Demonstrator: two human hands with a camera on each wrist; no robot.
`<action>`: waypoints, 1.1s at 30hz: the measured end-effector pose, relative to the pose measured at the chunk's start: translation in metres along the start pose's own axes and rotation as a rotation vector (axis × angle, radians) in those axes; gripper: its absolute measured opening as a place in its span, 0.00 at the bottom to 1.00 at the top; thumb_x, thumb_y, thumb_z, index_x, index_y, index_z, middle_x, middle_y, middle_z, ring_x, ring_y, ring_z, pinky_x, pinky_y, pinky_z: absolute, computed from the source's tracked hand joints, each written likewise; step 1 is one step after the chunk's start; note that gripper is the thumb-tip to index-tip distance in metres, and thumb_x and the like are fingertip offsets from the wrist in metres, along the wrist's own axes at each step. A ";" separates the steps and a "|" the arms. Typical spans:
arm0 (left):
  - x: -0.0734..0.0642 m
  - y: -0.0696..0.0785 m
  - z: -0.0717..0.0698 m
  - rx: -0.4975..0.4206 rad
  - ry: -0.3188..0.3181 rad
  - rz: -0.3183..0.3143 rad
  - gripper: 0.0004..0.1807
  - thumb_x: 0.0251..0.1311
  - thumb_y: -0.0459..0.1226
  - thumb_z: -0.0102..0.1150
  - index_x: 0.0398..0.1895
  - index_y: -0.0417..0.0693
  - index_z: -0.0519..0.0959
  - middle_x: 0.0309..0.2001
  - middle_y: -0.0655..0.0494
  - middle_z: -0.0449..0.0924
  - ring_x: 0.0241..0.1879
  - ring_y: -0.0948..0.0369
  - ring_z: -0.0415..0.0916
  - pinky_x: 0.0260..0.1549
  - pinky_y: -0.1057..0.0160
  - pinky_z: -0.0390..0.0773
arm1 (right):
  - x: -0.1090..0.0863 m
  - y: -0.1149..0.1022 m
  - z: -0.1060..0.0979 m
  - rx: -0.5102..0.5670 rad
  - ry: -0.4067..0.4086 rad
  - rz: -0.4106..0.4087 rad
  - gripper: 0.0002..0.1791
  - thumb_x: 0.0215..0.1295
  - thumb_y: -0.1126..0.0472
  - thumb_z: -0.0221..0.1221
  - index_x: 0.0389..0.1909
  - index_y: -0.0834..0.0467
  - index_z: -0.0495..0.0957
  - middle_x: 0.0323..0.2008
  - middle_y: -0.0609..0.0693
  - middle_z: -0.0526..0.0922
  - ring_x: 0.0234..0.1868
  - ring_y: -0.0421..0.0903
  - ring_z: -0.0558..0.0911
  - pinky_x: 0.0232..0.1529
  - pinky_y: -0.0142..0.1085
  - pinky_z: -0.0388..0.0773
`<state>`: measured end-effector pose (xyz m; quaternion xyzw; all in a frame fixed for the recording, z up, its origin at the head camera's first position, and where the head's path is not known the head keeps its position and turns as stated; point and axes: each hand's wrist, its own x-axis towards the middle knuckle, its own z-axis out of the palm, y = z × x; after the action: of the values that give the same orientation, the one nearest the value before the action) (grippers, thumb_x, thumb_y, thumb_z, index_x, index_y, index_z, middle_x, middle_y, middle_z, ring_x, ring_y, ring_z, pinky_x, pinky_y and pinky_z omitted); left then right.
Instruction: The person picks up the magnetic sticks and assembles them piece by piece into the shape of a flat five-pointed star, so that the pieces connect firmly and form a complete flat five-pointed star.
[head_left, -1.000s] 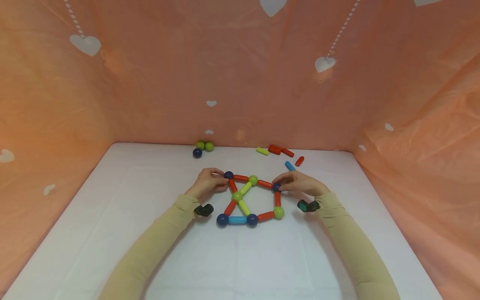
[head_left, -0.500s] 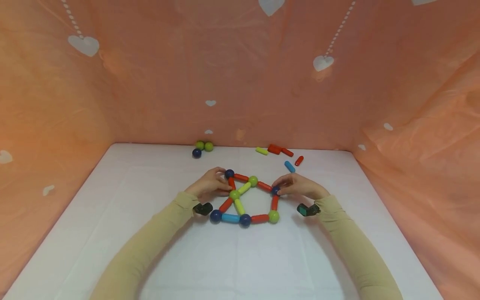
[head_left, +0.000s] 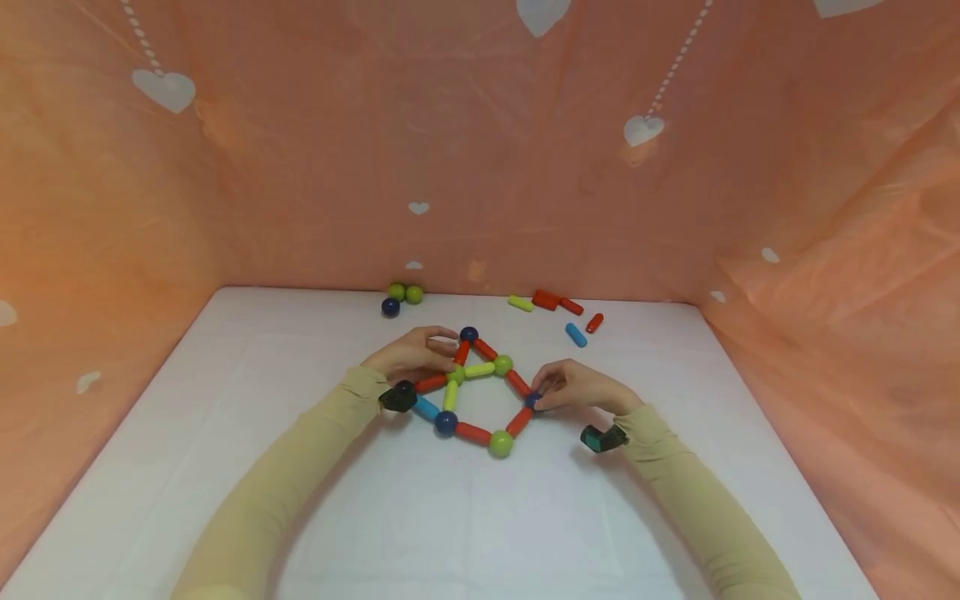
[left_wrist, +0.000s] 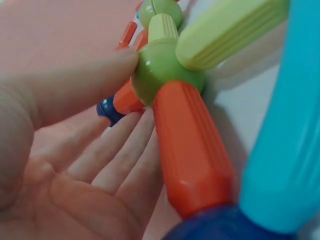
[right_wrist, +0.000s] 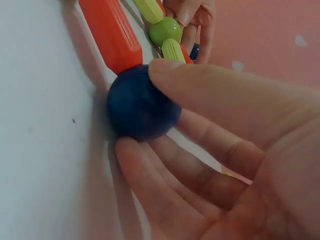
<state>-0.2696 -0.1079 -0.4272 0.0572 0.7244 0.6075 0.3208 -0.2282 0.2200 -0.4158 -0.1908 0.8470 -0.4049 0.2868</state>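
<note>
Seven balls and nine rods make one linked frame [head_left: 452,395] at the centre of the head view, lying roughly flat on the white counter [head_left: 465,533]. Layout: a five-sided ring with two triangles sharing one green ball [left_wrist: 165,65]. Longer spread runs roughly left to right in the picture; one corner, the top navy ball [head_left: 468,335], points to the top of the frame.

Left hand [head_left: 411,353]: fingers mostly straight and spread, thumb tip against the shared green ball; no closed grip. Right hand [head_left: 581,388]: thumb and fingers pinch the right-corner navy ball [right_wrist: 142,102], opened only as wide as the ball.

Handling (judged): light; rods stiff, joints likely to pivot or part; smooth balls may slip. Best hold: corner balls on opposite sides, kept level.

Upper middle, well apart from the frame: three loose balls [head_left: 397,292]. Right of these: several loose rods [head_left: 576,335]. Behind: orange drape [head_left: 480,167] with pale hearts.
</note>
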 end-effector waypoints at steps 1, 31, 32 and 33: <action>0.000 -0.001 -0.001 0.019 -0.004 0.004 0.37 0.64 0.29 0.63 0.75 0.45 0.62 0.73 0.39 0.66 0.68 0.46 0.72 0.67 0.51 0.75 | -0.001 0.000 -0.001 -0.007 -0.002 -0.003 0.15 0.66 0.62 0.66 0.51 0.62 0.80 0.44 0.52 0.86 0.41 0.42 0.83 0.48 0.31 0.80; 0.000 -0.011 0.002 0.216 0.050 0.079 0.31 0.65 0.32 0.63 0.71 0.45 0.70 0.71 0.44 0.72 0.72 0.48 0.68 0.74 0.49 0.67 | 0.028 0.041 -0.063 -0.105 0.579 0.070 0.21 0.67 0.67 0.63 0.60 0.67 0.76 0.57 0.66 0.80 0.57 0.61 0.79 0.58 0.48 0.83; 0.000 -0.011 0.002 0.217 0.049 0.080 0.31 0.65 0.32 0.63 0.71 0.44 0.70 0.71 0.44 0.72 0.72 0.47 0.67 0.74 0.49 0.66 | 0.029 0.041 -0.062 -0.109 0.583 0.073 0.21 0.67 0.68 0.63 0.59 0.67 0.76 0.56 0.66 0.80 0.57 0.61 0.79 0.59 0.49 0.82; 0.000 -0.010 0.002 0.219 0.051 0.078 0.31 0.64 0.32 0.63 0.71 0.44 0.70 0.71 0.44 0.72 0.72 0.47 0.67 0.74 0.49 0.66 | 0.030 0.041 -0.061 -0.118 0.586 0.075 0.21 0.66 0.68 0.63 0.59 0.67 0.76 0.56 0.66 0.80 0.56 0.61 0.79 0.60 0.50 0.81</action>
<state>-0.2654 -0.1091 -0.4367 0.1045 0.7917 0.5378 0.2702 -0.2936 0.2630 -0.4274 -0.0508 0.9222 -0.3820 0.0332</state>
